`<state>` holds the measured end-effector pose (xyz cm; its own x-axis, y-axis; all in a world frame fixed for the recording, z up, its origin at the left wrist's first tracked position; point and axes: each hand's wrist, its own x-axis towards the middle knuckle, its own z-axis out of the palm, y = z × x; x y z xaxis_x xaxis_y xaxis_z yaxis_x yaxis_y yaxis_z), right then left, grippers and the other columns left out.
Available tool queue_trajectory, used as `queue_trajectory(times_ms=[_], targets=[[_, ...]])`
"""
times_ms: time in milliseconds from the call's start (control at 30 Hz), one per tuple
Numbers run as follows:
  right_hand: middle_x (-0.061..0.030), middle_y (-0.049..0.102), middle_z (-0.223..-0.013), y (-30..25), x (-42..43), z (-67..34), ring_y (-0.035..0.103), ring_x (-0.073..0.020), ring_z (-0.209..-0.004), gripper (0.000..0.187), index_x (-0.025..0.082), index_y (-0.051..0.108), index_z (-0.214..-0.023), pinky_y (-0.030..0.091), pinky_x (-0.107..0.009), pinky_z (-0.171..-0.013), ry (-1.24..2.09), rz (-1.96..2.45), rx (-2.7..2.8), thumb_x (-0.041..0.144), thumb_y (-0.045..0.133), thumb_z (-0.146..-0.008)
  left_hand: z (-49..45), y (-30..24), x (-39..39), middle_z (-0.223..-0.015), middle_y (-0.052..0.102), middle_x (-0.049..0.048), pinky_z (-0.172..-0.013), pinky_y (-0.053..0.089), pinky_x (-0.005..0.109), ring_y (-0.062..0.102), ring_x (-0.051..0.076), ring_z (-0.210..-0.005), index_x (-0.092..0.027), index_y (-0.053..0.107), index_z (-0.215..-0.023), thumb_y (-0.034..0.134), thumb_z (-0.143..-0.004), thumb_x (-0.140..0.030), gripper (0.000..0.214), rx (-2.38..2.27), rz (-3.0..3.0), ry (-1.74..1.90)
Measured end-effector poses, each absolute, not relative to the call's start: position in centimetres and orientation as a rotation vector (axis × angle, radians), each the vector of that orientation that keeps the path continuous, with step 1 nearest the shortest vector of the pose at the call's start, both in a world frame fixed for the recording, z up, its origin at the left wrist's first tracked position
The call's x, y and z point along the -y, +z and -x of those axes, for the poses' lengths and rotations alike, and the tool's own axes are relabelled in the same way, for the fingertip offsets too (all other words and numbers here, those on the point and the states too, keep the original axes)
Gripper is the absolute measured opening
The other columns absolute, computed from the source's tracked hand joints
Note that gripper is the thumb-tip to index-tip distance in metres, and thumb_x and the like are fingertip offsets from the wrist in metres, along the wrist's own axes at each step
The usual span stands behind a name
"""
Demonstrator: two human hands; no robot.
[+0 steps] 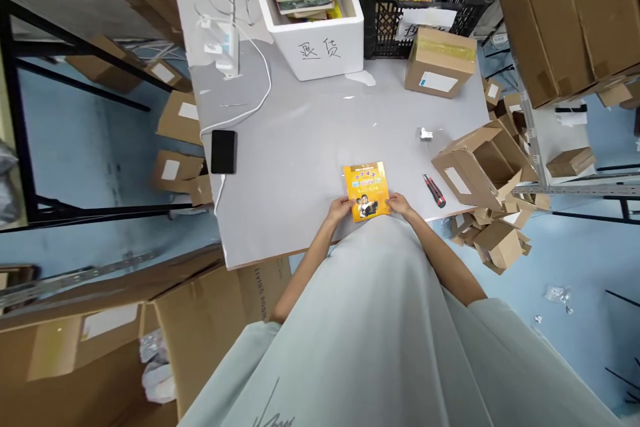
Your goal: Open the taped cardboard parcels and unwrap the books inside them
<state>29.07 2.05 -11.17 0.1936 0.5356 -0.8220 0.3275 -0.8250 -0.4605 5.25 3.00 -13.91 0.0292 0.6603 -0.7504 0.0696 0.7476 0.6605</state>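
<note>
A thin yellow-orange book with printed lettering and a picture of people on its cover is held between my two hands near the table's front edge. My left hand pinches its lower left edge. On the opposite side, my right hand grips the lower right edge. To the right of the book lies a red and black utility knife, apart from my hand. An opened cardboard box sits at the table's right edge, beyond the knife.
At the table's back stand a white foam box of books, a black plastic crate and a taped carton. A phone and power strip with cables lie left. Boxes crowd the floor on both sides.
</note>
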Motion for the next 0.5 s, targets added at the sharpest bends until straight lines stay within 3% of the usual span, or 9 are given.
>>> queue_trajectory(times_ms=[67, 167, 333, 500], targets=[[-0.001, 0.075, -0.072, -10.7, -1.6, -28.3, 0.064, -0.0127, -0.06, 0.006, 0.014, 0.074, -0.098, 0.048, -0.021, -0.057, 1.706, 2.249, 0.779, 0.018, 0.074, -0.093, -4.9, -13.4, -3.3, -0.088, 0.082, 0.0094, -0.086, 0.06, 0.039, 0.074, 0.029, -0.091, -0.016, 0.076, -0.09, 0.095, -0.064, -0.04, 0.04, -1.443, -0.617, 0.51], [-0.0029, 0.078, -0.076, -9.6, -1.3, -27.2, 0.068, -0.0146, -0.069, 0.011, 0.015, 0.074, -0.091, 0.051, -0.021, -0.062, 1.734, 2.168, 0.729, 0.024, 0.08, -0.091, -3.7, -12.1, -3.9, -0.097, 0.084, 0.0091, -0.086, 0.061, 0.039, 0.076, 0.029, -0.095, -0.016, 0.078, -0.096, 0.095, -0.064, -0.048, 0.048, -1.384, -0.61, 0.534], [-0.0082, 0.086, -0.107, -6.5, -1.6, -25.4, 0.077, -0.0224, -0.103, 0.039, 0.019, 0.077, -0.106, 0.062, -0.03, -0.089, 1.79, 1.886, 0.717, 0.049, 0.089, -0.085, -0.2, -8.2, -4.0, -0.108, 0.085, 0.0134, -0.091, 0.061, 0.041, 0.078, 0.033, -0.102, -0.014, 0.081, -0.113, 0.099, -0.061, -0.06, 0.072, -1.127, -0.569, 0.582], [-0.011, 0.084, -0.127, -2.3, -3.3, -24.8, 0.078, -0.0298, -0.115, 0.065, 0.022, 0.076, -0.116, 0.063, -0.044, -0.105, 1.835, 1.496, 0.754, 0.061, 0.098, -0.069, 2.3, -4.0, -3.1, -0.117, 0.085, 0.0141, -0.098, 0.06, 0.043, 0.078, 0.034, -0.109, -0.017, 0.081, -0.118, 0.102, -0.061, -0.058, 0.074, -1.028, -0.523, 0.671]])
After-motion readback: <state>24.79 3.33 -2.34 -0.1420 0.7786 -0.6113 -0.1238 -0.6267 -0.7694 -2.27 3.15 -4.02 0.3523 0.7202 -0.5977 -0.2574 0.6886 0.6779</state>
